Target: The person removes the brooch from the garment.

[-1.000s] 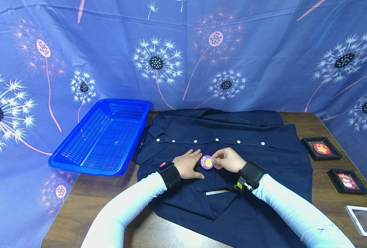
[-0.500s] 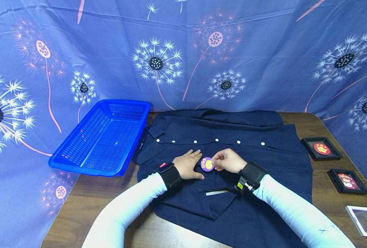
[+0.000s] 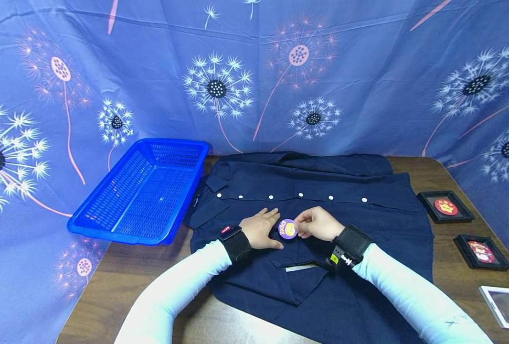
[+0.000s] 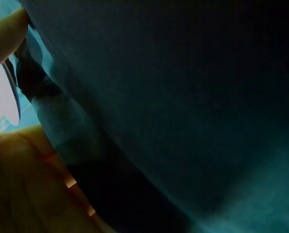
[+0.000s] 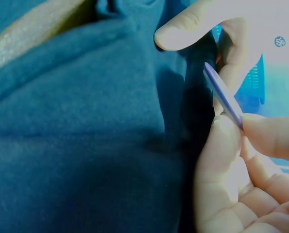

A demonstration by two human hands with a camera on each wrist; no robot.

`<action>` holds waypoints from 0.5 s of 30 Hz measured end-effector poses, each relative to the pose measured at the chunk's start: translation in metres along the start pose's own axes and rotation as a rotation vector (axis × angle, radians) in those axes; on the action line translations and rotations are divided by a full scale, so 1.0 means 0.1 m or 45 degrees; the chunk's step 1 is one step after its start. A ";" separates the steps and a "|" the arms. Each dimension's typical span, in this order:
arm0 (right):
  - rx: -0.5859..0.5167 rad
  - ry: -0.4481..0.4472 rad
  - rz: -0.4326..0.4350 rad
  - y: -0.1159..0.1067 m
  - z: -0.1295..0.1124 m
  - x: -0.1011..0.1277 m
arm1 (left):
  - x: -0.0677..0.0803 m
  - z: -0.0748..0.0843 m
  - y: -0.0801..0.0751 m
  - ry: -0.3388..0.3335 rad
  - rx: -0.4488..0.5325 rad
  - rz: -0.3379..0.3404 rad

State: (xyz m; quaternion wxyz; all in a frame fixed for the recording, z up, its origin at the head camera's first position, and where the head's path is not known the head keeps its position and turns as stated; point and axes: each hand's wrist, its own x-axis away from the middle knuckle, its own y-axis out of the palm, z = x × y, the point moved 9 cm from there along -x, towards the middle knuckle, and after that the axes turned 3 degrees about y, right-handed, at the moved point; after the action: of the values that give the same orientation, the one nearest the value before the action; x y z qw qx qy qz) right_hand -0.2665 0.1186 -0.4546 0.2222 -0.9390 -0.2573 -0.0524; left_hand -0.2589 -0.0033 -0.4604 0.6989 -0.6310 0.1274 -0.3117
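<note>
A dark navy shirt (image 3: 366, 229) with white buttons lies spread on the table. My left hand (image 3: 260, 229) rests on it with fingers straight and thumb spread. Between thumb and forefinger, my right hand (image 3: 319, 223) pinches the edge of a round purple button badge (image 3: 287, 229) with a yellow cartoon figure. The badge is close over the shirt, just right of my left hand. Edge-on in the right wrist view, the badge (image 5: 223, 94) stands tilted, its back facing the cloth. Dark cloth fills most of the left wrist view.
A blue plastic basket (image 3: 121, 234) stands at the left. Along the right side lie a black frame with a red and yellow badge (image 3: 446, 206), another black frame (image 3: 462, 251) and an open white frame (image 3: 493, 306). A patterned blue curtain (image 3: 254, 76) hangs behind the wooden table (image 3: 151, 277).
My right hand has shifted the badge slightly toward me, and the badge has turned a little. My left hand has stayed in place on the shirt.
</note>
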 end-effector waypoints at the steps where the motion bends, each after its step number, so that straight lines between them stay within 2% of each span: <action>1: 0.002 -0.001 -0.002 0.00 0.00 0.00 | 0.00 0.00 0.00 0.002 -0.003 0.002; 8: -0.023 -0.005 -0.028 -0.01 -0.02 0.03 | -0.01 -0.01 0.02 0.001 -0.016 -0.005; 15: -0.041 -0.039 0.017 -0.16 -0.15 0.06 | -0.02 -0.02 0.03 -0.009 -0.006 -0.003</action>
State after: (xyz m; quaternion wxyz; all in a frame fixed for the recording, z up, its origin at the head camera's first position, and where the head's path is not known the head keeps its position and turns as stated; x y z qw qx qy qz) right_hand -0.2688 0.1267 -0.4335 0.2034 -0.9448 -0.2534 -0.0408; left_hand -0.2606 -0.0036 -0.4637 0.6975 -0.6338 0.1250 -0.3101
